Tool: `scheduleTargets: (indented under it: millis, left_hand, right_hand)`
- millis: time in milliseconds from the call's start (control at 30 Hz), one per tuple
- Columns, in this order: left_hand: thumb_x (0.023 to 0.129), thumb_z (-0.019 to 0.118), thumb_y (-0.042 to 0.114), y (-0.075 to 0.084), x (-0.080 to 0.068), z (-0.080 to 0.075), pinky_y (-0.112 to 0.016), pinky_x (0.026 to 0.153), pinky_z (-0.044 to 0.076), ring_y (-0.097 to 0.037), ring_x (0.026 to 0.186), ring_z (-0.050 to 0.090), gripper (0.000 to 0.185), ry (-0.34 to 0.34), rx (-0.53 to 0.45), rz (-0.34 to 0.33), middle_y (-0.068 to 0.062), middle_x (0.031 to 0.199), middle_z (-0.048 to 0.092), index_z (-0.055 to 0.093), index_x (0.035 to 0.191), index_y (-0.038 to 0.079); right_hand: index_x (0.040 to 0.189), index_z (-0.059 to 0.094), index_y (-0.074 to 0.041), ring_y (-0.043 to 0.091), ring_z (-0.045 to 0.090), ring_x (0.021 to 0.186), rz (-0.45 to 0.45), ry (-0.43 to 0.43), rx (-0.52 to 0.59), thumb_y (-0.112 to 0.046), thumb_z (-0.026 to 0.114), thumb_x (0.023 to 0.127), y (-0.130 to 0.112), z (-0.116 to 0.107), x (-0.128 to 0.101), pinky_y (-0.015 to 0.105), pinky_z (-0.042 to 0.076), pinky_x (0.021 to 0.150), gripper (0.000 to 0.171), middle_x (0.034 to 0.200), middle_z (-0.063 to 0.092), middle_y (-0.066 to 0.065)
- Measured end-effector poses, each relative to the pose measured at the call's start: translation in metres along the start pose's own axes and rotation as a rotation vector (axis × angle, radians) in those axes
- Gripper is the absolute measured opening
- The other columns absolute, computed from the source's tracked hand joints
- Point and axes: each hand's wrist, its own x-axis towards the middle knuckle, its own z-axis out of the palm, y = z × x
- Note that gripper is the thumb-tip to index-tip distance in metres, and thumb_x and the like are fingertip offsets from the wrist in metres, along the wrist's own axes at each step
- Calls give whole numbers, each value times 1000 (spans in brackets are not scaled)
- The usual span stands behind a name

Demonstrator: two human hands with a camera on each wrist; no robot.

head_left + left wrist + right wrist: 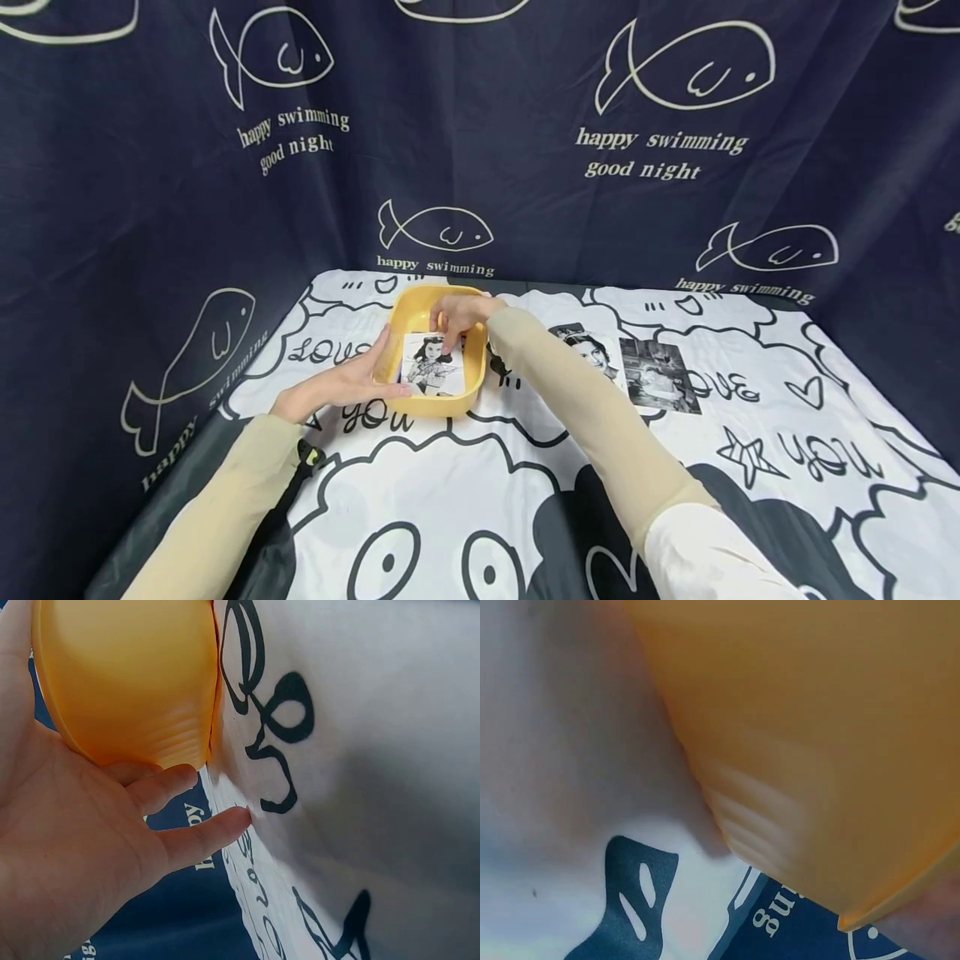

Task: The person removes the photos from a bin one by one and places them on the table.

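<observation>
Fingers [450, 329] of right hand [459, 315] pinching photo [431, 364] into yellow tray [433, 407], left hand [341, 383] flat, bracing wall; releasing next.

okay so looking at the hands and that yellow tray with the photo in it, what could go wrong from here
The right hand pinches the photo by its top edge inside the yellow tray; pressed against the wall, the print could bend or crease. The left hand only steadies the tray's side, so it might slide on the printed cloth. The right sleeve lies near two loose photos and could drag them.
</observation>
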Motion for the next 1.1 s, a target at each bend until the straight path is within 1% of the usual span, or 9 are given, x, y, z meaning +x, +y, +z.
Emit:
scheduleTargets:
  millis: [200, 300, 467, 600, 733, 833, 900, 1000, 1100]
  left_hand:
    - [88, 65, 48, 3, 0, 0, -55, 121, 7, -40, 149, 4, 114, -1, -12, 16, -21, 161, -9, -24, 151, 11]
    - [88, 65, 47, 3, 0, 1, -55, 121, 8, -40, 149, 5, 114, -4, -20, 17, -22, 161, -9, -24, 151, 11]
    - [89, 65, 44, 0, 2, 2, -56, 121, 9, -40, 149, 6, 113, -13, -45, 13, -22, 161, -8, -25, 151, 13]
    - [89, 66, 40, -2, 3, 2, -58, 120, 9, -42, 148, 6, 114, -14, -65, 59, -25, 161, -8, -26, 150, 10]
    - [89, 67, 41, -3, 3, 1, -60, 119, 8, -45, 147, 5, 116, -10, -72, 97, -28, 159, -9, -25, 150, 6]
    - [87, 68, 44, -3, 2, 1, -59, 120, 6, -44, 148, 3, 118, -7, -80, 83, -27, 159, -11, -25, 150, 7]
    - [87, 68, 44, -2, 2, 0, -59, 120, 6, -43, 148, 1, 118, -7, -83, 81, -26, 159, -12, -24, 150, 7]
    - [88, 68, 42, -2, 2, 0, -58, 120, 6, -41, 149, 0, 117, -7, -90, 80, -23, 160, -14, -25, 150, 8]
    - [89, 67, 40, -1, 2, 1, -60, 120, 5, -41, 149, -1, 116, -8, -99, 97, -22, 160, -16, -26, 150, 9]
  right_hand:
    - [109, 59, -10, 13, 60, 73, 5, 8, -20, -15, 85, 73, 0, 3, -1, 25, 52, 74, 44, 99, 60, 4]
    - [109, 58, -11, 11, 56, 70, 0, 26, -73, -17, 85, 73, -1, 3, -2, 21, 47, 68, 45, 95, 57, 2]
    - [114, 55, -11, 13, 50, 80, -31, 42, -104, -18, 83, 75, -3, 3, -3, 22, 43, 72, 49, 102, 54, 3]
    - [119, 53, -12, 16, 49, 95, -54, 65, -24, -14, 82, 75, -4, 1, -4, 25, 44, 83, 52, 114, 54, 7]
    - [124, 52, -14, 17, 53, 92, -51, 72, 140, -7, 78, 78, -5, 0, -7, 30, 50, 83, 54, 121, 52, 11]
    - [128, 51, -12, 18, 54, 89, -37, 51, 288, -1, 74, 80, -3, 0, -9, 32, 53, 83, 54, 124, 50, 14]
    - [130, 49, -11, 18, 53, 94, -33, 43, 356, 2, 71, 82, -2, -1, -10, 32, 51, 87, 55, 127, 49, 14]
    - [133, 49, -9, 19, 50, 107, -52, 55, 396, 3, 68, 82, -1, -3, -12, 31, 48, 96, 56, 131, 48, 12]
    - [134, 48, -8, 20, 49, 111, -61, 82, 407, 3, 68, 82, -1, -8, -14, 32, 47, 98, 57, 134, 47, 11]
